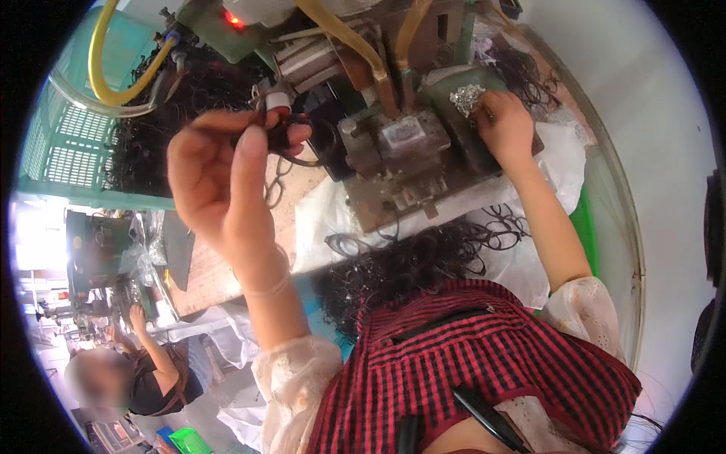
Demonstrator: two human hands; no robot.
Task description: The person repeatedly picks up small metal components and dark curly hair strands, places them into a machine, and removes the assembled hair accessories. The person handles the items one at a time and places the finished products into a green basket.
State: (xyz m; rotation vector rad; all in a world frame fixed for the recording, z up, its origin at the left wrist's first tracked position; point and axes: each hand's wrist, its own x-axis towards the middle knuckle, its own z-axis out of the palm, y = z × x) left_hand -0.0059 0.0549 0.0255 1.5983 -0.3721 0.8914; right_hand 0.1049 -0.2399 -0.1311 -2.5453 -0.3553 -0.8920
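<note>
My left hand (pixel 219 170) is raised left of a bench machine, with thumb and fingers closed on a black eyeglass frame (pixel 302 161) whose rim curves out past the fingertips. Part of that frame is hidden behind the fingers. At the machine's right side my right hand (pixel 505 125) has its fingers bunched together against a small pile of shiny silver metal pieces (pixel 466 98). Whatever those fingertips pinch is too small to make out. Between both hands sits the machine's metal fixture (pixel 404 135), under two upright bars with yellow hoses (pixel 340 34).
Many black eyeglass frames (pixel 423 257) heap up below the bench edge, above my checked apron. A teal plastic basket (pixel 64 163) at left holds more dark frames. A white plastic bag (pixel 560 163) lies by the machine. Another person (pixel 159 378) works at lower left.
</note>
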